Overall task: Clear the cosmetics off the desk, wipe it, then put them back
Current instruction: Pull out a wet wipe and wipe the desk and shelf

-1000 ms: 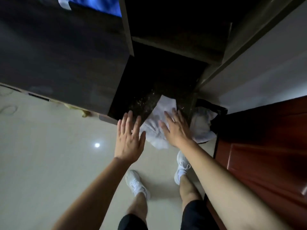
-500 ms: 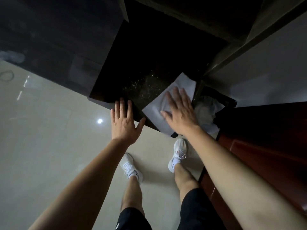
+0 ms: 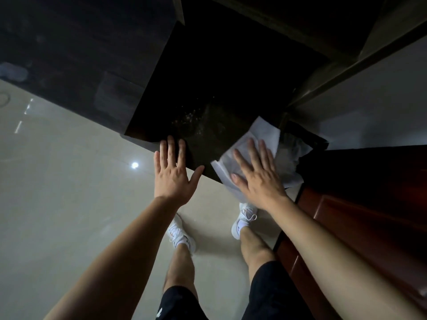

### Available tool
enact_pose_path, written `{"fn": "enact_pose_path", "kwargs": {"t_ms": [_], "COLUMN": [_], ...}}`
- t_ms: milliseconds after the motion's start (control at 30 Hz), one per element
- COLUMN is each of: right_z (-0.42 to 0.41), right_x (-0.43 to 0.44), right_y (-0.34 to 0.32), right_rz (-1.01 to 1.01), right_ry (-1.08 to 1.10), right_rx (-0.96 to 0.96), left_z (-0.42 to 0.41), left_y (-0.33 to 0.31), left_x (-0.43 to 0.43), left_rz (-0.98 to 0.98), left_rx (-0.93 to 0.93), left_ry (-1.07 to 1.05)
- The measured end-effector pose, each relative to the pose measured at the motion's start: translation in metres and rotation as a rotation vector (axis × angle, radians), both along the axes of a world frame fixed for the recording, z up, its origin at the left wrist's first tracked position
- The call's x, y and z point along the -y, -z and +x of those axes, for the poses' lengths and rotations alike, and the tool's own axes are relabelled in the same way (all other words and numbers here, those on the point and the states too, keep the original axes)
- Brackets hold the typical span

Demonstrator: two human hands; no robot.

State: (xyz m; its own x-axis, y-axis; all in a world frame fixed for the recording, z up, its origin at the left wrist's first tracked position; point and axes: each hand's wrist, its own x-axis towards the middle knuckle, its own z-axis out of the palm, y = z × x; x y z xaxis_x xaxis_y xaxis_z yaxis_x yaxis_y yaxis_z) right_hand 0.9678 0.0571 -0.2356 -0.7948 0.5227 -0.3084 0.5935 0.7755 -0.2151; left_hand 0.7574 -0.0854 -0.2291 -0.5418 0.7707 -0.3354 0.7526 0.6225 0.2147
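Head view: I see my left hand [image 3: 172, 179] spread flat, fingers wide, its tips on the front edge of the dark tabletop [image 3: 215, 93]. My right hand [image 3: 256, 174] presses flat, fingers apart, on the white cloth [image 3: 261, 132] at the tabletop's right corner.

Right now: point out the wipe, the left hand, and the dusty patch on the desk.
wipe [image 3: 263, 132], head view, upper part beyond the fingers.
left hand [image 3: 172, 174], head view, back of the hand.
dusty patch [image 3: 191, 116], head view, pale specks on the dark desk [image 3: 208, 77].
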Motion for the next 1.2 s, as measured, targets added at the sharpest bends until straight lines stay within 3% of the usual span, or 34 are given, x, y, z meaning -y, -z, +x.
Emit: {"fn": "enact_pose_path", "kwargs": {"t_ms": [100, 267, 400, 533, 667, 867, 967, 1033, 1200], "right_z": [0.006, -0.1, -0.171, -0.108, -0.046, -0.159, -0.216, -0.208, -0.1], "right_x": [-0.018, -0.08, -0.076, -0.039, -0.058, -0.084, -0.052, -0.026, -0.031], "right_y": [-0.001, 0.001, 0.003, 0.003, 0.001, 0.003, 0.005, 0.005, -0.001], "right_rz": [0.008, -0.01, -0.003, -0.009, 0.0, -0.001, 0.05, 0.067, -0.002], "right_ry": [0.037, 0.233, 0.141, -0.145, -0.149, 0.143, 0.036, -0.059, -0.206], "right_rx": [0.046, 0.067, 0.05, 0.035, 0.092, 0.094, 0.132, 0.082, 0.018], "left_z": [-0.001, -0.002, -0.001, -0.001, -0.003, -0.003, -0.006, -0.01, -0.021], "left_y": [0.001, 0.006, 0.01, 0.011, 0.011, 0.013, 0.014, 0.013, 0.005], "left_x": [0.001, 0.004, 0.005, 0.005, 0.005, 0.013, 0.027, 0.035, 0.044], "left_rz": [0.006, 0.018, 0.047, 0.071, 0.068, 0.064, 0.078, 0.063, 0.032], "left_rx": [0.002, -0.005, -0.011, 0.006, 0.032, 0.026, 0.008, 0.02, 0.092], "left_ry": [-0.002, -0.002, -0.008, -0.008, -0.016, -0.033, -0.091, -0.11, -0.06]}}
